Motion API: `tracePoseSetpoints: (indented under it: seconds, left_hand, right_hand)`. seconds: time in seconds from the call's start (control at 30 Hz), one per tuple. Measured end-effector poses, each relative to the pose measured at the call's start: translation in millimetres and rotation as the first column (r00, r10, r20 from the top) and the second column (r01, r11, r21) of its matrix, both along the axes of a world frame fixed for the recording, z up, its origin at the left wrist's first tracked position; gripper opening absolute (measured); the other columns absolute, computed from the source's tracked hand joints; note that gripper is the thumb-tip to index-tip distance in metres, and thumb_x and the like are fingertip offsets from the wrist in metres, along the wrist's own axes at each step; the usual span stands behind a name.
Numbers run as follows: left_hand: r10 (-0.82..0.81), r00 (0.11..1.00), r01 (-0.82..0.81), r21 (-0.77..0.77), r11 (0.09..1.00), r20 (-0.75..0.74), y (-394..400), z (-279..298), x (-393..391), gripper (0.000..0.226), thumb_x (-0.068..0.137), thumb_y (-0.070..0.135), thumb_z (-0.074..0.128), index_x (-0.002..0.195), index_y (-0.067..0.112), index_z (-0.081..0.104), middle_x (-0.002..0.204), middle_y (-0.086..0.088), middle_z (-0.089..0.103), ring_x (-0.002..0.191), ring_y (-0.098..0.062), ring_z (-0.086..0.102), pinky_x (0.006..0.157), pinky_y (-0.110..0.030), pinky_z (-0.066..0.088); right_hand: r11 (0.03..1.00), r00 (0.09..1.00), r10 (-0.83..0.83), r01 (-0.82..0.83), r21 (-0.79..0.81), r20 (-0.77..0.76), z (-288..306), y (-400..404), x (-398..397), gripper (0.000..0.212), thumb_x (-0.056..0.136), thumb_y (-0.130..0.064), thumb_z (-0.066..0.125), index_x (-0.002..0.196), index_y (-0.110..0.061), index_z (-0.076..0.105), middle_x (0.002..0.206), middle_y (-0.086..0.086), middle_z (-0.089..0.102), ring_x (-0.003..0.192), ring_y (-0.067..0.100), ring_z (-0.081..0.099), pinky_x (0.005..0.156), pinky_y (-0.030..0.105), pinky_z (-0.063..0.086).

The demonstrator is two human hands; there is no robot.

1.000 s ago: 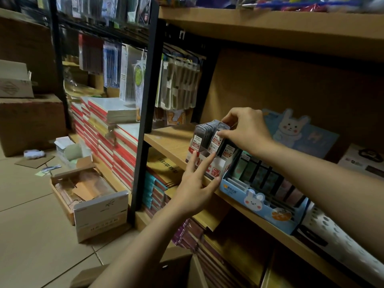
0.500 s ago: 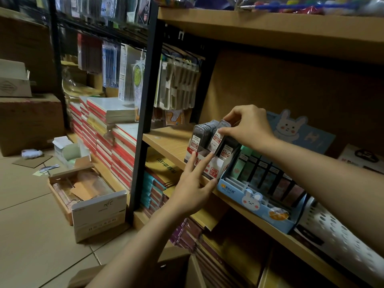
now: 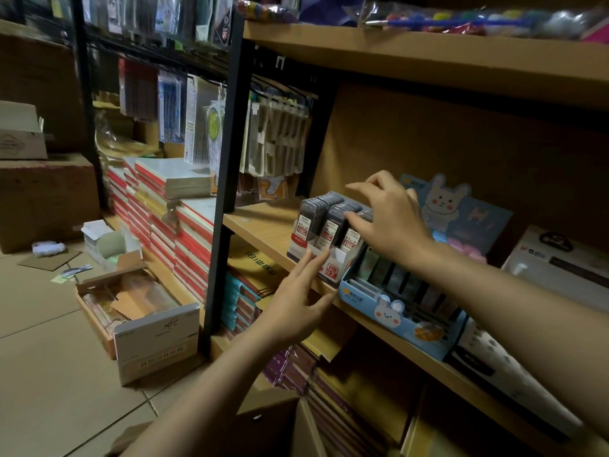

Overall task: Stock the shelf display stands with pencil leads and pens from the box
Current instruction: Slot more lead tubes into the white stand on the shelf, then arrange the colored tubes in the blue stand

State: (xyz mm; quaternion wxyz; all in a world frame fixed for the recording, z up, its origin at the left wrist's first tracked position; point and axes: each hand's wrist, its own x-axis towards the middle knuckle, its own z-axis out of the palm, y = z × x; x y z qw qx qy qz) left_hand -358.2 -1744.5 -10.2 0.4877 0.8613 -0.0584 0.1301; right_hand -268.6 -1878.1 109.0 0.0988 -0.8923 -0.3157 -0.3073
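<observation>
lead cases: upright in rows, labels facing out, in white stand on shelf
right hand: fingers spread, resting atop cases
left hand: open, fingertips at stand front

I am seeing my right hand spreading its fingers over the tops of the grey pencil lead cases standing in the white display stand. My left hand is reaching up with straight fingers touching the stand's front, beside the blue bunny display box on the wooden shelf.
</observation>
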Motion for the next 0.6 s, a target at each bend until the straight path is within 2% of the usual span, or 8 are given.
tracePoseSetpoints:
  seconds: [0.07,0.17,0.23,0.3,0.4,0.5,0.53,0.6]
  left_hand:
    - [0.001,1.0,-0.001,0.009,1.0,-0.001,5,-1,-12,0.07,0.095,0.027,0.057,0.15,0.043,0.017,0.162,0.011,0.008,0.147,-0.012,0.014,0.119,-0.045,0.025]
    - [0.022,0.997,-0.018,0.052,0.999,-0.071,10,-11,-38,0.061,0.095,0.026,0.057,0.148,0.036,0.029,0.157,0.007,0.025,0.141,-0.014,0.03,0.113,-0.043,0.035]
    - [0.054,0.988,-0.035,0.129,0.991,-0.143,16,-31,-59,0.055,0.094,0.023,0.059,0.144,0.029,0.038,0.149,0.003,0.038,0.135,-0.014,0.04,0.111,-0.036,0.037]
    - [0.1,0.958,-0.044,0.208,0.977,-0.268,19,-61,-86,0.051,0.093,0.022,0.061,0.141,0.023,0.043,0.143,-0.002,0.046,0.128,-0.017,0.046,0.102,-0.024,0.037]
    - [0.208,0.861,-0.161,0.141,0.977,-0.464,13,-127,-139,0.049,0.092,0.019,0.063,0.137,0.017,0.047,0.137,-0.005,0.053,0.12,-0.014,0.05,0.092,-0.014,0.034]
    - [0.38,0.69,-0.445,0.053,0.894,-0.616,-9,-199,-194,0.053,0.092,0.015,0.062,0.142,0.013,0.042,0.143,-0.01,0.047,0.128,-0.022,0.047,0.107,-0.03,0.038]
    - [0.389,0.621,-0.487,0.053,0.872,-0.68,-19,-221,-211,0.058,0.092,0.016,0.062,0.144,0.014,0.038,0.148,-0.012,0.039,0.132,-0.025,0.043,0.11,-0.037,0.036]
    - [0.316,0.477,-0.464,0.071,0.883,-0.82,-42,-256,-240,0.07,0.09,0.021,0.064,0.15,0.02,0.027,0.158,-0.012,0.015,0.141,-0.034,0.026,0.116,-0.048,0.027]
  right_hand:
    - [0.993,0.993,0.103,-0.106,0.052,0.051,2,-14,-23,0.03,0.09,-0.025,0.065,0.12,-0.019,0.065,0.108,0.0,0.054,0.1,0.015,0.053,0.086,0.031,0.029]
    - [0.962,0.96,0.263,-0.269,0.052,0.094,-20,-38,-66,0.018,0.088,-0.017,0.065,0.106,-0.016,0.068,0.103,-0.001,0.059,0.093,0.014,0.056,0.081,0.033,0.039]
    - [0.926,0.927,0.374,-0.372,0.057,-0.029,-51,-49,-93,0.015,0.088,-0.015,0.064,0.102,-0.015,0.067,0.102,0.0,0.06,0.092,0.015,0.058,0.078,0.034,0.047]
    - [0.905,0.874,0.419,-0.425,0.034,-0.247,-94,-54,-118,0.015,0.088,-0.015,0.063,0.102,-0.014,0.068,0.103,0.0,0.059,0.092,0.017,0.059,0.077,0.035,0.052]
    - [0.914,0.745,0.334,-0.405,0.005,-0.577,-179,-56,-150,0.025,0.089,-0.015,0.063,0.114,-0.017,0.066,0.115,0.0,0.058,0.106,0.018,0.059,0.091,0.028,0.047]
    - [0.951,0.541,0.14,-0.305,-0.038,-0.83,-260,-50,-180,0.048,0.092,-0.023,0.064,0.138,-0.024,0.049,0.138,0.0,0.046,0.126,0.016,0.046,0.099,0.019,0.031]
    - [0.959,0.47,0.09,-0.28,-0.052,-0.878,-285,-47,-188,0.054,0.092,-0.025,0.063,0.143,-0.023,0.043,0.143,0.002,0.041,0.131,0.018,0.043,0.1,0.019,0.028]
    - [0.961,0.349,0.016,-0.263,-0.081,-0.937,-329,-44,-204,0.063,0.094,-0.026,0.063,0.149,-0.019,0.033,0.152,0.008,0.03,0.139,0.023,0.034,0.108,0.022,0.025]
